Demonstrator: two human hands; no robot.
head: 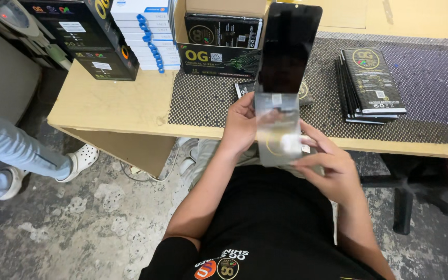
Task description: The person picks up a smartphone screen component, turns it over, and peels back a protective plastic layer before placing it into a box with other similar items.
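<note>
So, quick pass, every place given relative to the woven mat on the wooden table.
held thing: we see a dark glass panel, phone-screen shaped, raised over the mat's near edge, towards its left half; its lower end sits in a clear sleeve that hangs past the mat's near edge towards us.
progress: we judge it mid-way; most of the panel stands clear above the sleeve mouth and only the bottom end is inside. We can't tell from one picture whether it is going in or coming out.
done: a stack of flat black packets lies on the mat, right of its middle; we take those as finished or ready pieces, a guess only.
left: panel and sleeve are not yet fully together or fully apart.
long axis: runs near-to-far across the mat's near edge, close to straight, top end leaning slightly right.
pointing: top end points away from us, toward the open black carton at the mat's far-left corner; dark face towards the camera.
left hand: at the mat's near edge, fingers closed on the sleeve's left side near its mouth.
right hand: nearer us than the mat, fingers narrow, pinching the sleeve's lower right part by a white tab.
others: white boxes and black boxes stacked left of the mat; another person's leg and a white shoe on the floor well left of it.
</note>
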